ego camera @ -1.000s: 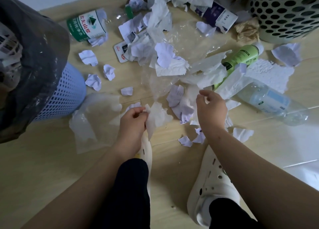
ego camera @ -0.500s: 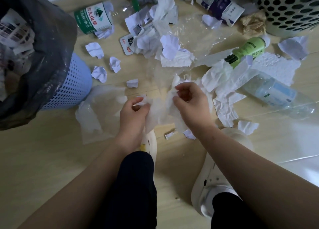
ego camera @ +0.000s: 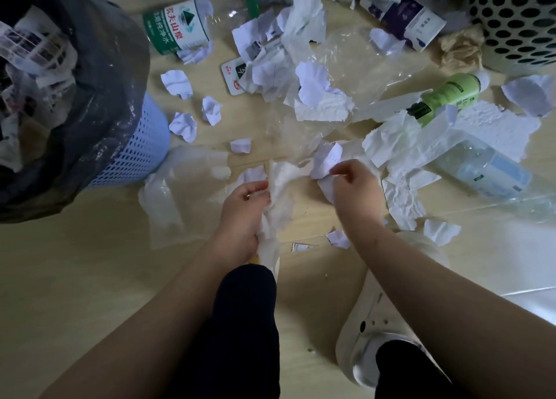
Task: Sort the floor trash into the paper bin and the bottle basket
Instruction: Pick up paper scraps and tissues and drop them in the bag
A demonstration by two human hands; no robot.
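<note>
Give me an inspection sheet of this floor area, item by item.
Surface: wooden floor, littered.
Job's things: paper bin at left, dark-lined, holding paper; bottle basket top right; green-label bottle, green bottle, clear bottle and crumpled paper lie on the floor.
Clutter: clear plastic film, plastic bag.
Hands: left hand grips a white paper wad; right hand pinches a paper scrap.
Cables: nothing seen.
Surroundings: white clog, dark trouser legs.
</note>
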